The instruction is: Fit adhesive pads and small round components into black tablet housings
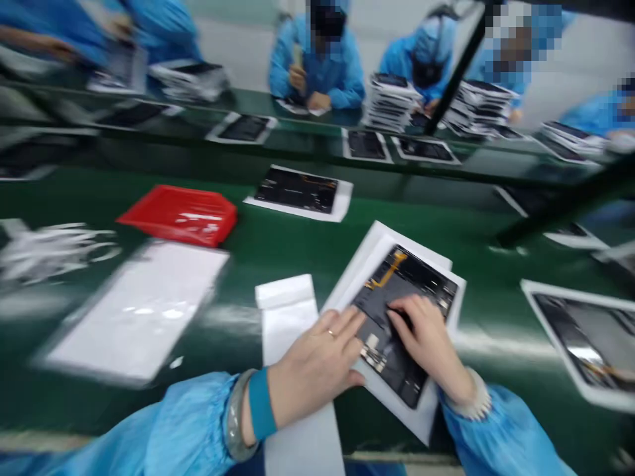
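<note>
Black tablet panel [404,330], matte and thin, rectangular, with a glossy orange flex ribbon [389,272] across its far end and small metallic parts [374,354] at its near end. It lies flat on a white paper sheet [397,254], right of centre and close to the near edge of a green conveyor belt [278,264]. Long axis runs far to near, with the far end leaning right.

Left hand [315,370]: flat and open, fingers together, at the panel's left long edge, no grip. A teal wristband [260,403] sits at its wrist. Right hand [426,337]: fingers slightly curled, close together, resting on the black face, not lifting it.

Just left of the panel, a white paper strip [288,317] runs under the left hand. Farther left: a smooth white film sheet [133,311] and a shiny red plastic tray [176,215]. Past the belt's far edge, a co-worker in a blue gown [317,66] sits by stacked panels [391,102], all slightly blurred.
</note>
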`<state>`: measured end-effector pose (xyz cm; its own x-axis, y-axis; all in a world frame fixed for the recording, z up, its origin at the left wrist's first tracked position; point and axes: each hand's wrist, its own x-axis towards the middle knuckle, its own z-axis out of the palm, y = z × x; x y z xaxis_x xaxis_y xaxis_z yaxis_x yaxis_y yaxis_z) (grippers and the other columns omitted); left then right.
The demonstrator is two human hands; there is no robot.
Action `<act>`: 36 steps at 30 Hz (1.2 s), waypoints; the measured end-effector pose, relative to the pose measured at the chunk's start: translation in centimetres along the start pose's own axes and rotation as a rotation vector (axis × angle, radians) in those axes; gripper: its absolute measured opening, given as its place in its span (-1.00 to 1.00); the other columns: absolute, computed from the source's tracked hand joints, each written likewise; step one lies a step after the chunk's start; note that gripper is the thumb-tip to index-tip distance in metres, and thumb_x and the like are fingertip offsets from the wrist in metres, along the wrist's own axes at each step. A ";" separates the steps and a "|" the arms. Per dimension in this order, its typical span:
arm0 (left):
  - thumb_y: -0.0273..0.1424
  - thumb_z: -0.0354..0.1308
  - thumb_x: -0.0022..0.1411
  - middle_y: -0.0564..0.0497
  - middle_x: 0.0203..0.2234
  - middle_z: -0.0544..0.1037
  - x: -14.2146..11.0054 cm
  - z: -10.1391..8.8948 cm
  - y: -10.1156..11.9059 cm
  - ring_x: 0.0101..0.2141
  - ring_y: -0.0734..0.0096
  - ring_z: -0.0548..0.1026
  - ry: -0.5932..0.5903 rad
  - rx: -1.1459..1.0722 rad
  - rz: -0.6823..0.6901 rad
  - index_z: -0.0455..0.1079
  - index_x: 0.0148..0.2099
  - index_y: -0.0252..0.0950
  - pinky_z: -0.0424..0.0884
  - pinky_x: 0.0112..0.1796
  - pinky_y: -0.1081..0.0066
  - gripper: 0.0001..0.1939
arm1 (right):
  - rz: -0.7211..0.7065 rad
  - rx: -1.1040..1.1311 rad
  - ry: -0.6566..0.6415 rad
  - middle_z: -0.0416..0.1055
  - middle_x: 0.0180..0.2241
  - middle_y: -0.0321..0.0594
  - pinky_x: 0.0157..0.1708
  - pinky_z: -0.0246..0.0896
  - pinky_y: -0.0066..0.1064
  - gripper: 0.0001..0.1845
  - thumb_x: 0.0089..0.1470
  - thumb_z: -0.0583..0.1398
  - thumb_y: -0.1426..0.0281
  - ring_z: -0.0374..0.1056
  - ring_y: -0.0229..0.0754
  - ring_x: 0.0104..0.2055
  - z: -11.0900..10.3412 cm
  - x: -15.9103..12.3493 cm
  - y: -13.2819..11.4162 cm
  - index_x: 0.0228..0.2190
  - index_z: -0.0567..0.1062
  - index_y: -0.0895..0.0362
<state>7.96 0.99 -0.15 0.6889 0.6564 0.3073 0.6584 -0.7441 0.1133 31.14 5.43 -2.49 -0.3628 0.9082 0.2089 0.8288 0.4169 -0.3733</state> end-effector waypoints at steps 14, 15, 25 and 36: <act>-0.26 0.10 0.30 -0.06 -0.16 0.47 -15.3 -10.8 -22.6 -0.20 0.32 0.48 -0.235 0.244 -1.290 0.36 -0.06 -0.34 0.45 -0.18 0.20 -0.73 | -0.007 0.035 0.053 0.54 -0.36 -0.13 -0.32 0.36 -0.20 -0.48 0.02 0.06 -0.08 0.45 -0.01 -0.31 2.5 0.6 5.3 -0.44 0.55 0.06; -0.26 0.10 0.30 -0.07 -0.14 0.46 -15.4 -10.2 -22.7 -0.18 0.30 0.47 -0.226 0.231 -1.298 0.36 -0.04 -0.33 0.45 -0.17 0.19 -0.72 | 0.000 0.036 0.055 0.54 -0.36 -0.13 -0.32 0.37 -0.20 -0.48 0.01 0.06 -0.09 0.45 0.00 -0.31 2.5 0.7 5.3 -0.44 0.55 0.06; -0.28 0.06 0.32 -0.06 -0.20 0.48 -16.6 -11.2 -20.8 -0.18 0.29 0.46 0.140 0.085 -1.279 0.38 -0.13 -0.34 0.39 -0.13 0.18 -0.77 | 0.062 0.155 -0.102 0.55 -0.32 -0.16 -0.51 0.36 -0.46 -0.58 -0.04 0.13 -0.03 0.48 -0.09 -0.34 -3.1 3.9 -1.7 -0.43 0.54 0.05; -0.14 -0.13 0.26 0.10 -0.57 0.32 -12.8 -9.4 -7.9 -0.51 0.46 0.32 0.642 -0.535 -0.996 0.23 -0.44 -0.27 0.29 -0.45 0.50 -0.64 | 0.007 0.982 -0.531 0.47 -0.23 -0.12 -0.49 0.23 -0.43 -0.53 -0.01 0.19 0.05 0.30 -0.21 -0.35 3.2 8.7 -22.6 -0.20 0.58 0.11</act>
<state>-8.88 -2.73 3.94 -0.3883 0.8867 0.2512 0.4958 -0.0288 0.8680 7.87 3.98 4.88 -0.6901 0.7135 -0.1208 0.2200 0.0478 -0.9743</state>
